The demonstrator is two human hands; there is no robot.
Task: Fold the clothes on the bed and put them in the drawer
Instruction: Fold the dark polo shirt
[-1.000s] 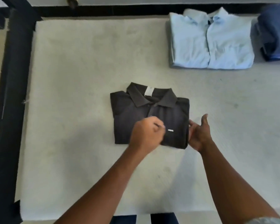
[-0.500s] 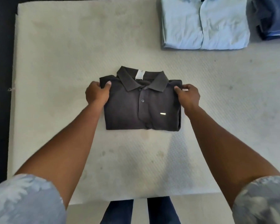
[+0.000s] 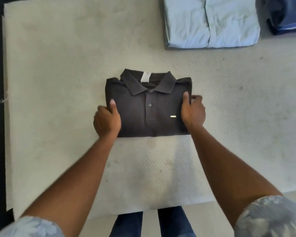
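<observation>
Folded dark grey polo (image 3: 149, 108) lay flat on bed (image 3: 58, 82), collar on far side, light blue shirt (image 3: 212, 23) folded beyond, navy garment (image 3: 287, 14) beside it.

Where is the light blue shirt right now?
Head view, top right: the light blue shirt lies folded on the bed, beside a dark blue garment.

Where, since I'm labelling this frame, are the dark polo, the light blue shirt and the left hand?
dark polo (image 3: 133, 117): head view, chest panel beside the placket.
light blue shirt (image 3: 232, 23): head view, folded front panel.
left hand (image 3: 107, 120): head view, back of the hand.
</observation>
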